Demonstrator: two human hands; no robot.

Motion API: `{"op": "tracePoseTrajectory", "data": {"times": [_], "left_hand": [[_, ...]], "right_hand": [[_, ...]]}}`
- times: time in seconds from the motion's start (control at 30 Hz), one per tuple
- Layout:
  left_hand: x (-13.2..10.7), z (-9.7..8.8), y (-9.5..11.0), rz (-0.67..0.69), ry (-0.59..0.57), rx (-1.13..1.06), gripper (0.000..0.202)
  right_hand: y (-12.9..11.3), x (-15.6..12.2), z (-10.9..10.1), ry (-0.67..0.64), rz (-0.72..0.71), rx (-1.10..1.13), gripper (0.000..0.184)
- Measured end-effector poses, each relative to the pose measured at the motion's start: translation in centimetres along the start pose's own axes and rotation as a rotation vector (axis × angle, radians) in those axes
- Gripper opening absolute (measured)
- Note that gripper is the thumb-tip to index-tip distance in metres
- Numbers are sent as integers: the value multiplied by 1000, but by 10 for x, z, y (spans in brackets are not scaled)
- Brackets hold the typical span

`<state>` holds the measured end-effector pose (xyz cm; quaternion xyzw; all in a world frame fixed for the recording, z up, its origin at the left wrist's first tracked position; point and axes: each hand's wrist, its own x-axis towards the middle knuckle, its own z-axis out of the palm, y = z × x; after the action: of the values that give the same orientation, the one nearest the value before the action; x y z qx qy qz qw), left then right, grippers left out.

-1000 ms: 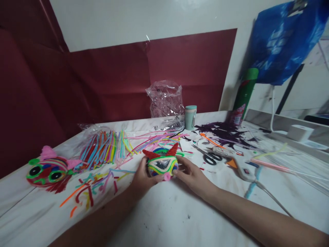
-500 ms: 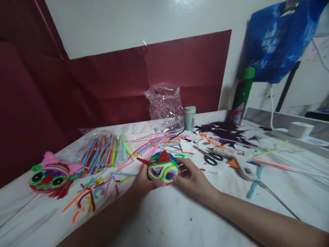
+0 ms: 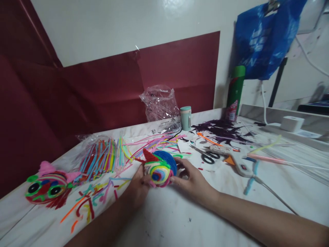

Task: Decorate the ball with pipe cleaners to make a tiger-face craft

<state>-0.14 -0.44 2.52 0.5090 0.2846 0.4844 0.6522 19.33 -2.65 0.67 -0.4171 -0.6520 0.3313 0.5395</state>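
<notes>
Between my two hands is a round pipe-cleaner mask, wound in coloured rings with a blue back, a green band and pointed red ears. My left hand grips its left edge, thumb at the front. On the other side, my right hand curls its fingers and thumb around the right edge. A ringed eye of yellow, white and blue faces me. Off to the left lies a finished-looking pipe-cleaner animal face with pink ears and black eyes ringed in green.
Bundled pipe cleaners and cut scraps lie on the left. Black scissors, a hot glue gun with its cord, and dark purple shreds are on the right. A pale green cup stands behind.
The mask has been turned between my hands, so its ringed eye has shifted left and more blue back shows. The camera view has swung slightly right.
</notes>
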Motion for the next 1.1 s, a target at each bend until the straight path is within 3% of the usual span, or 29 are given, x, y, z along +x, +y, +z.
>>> {"op": "tracePoseTrajectory", "data": {"times": [0.1,0.27,0.5,0.77,0.93,1.1], "left_hand": [[3,-4,-5,30,5,-7,44],[4,-6,-9,22,24,67,49],[0,5,-1,-2,14,111,43],[0,2,-9,15,-68,95,50],[2,1,-11,-16,-2,61,49],[4,-13,-15,-41,73,39,46]], "right_hand": [[-5,1,-1,5,60,9,51],[-10,2,-1,-1,165,52,44],[-4,3,0,39,149,70,35],[-4,2,0,35,120,39,34],[-4,1,0,21,103,19,32],[-7,0,-1,-3,98,59,34]]}}
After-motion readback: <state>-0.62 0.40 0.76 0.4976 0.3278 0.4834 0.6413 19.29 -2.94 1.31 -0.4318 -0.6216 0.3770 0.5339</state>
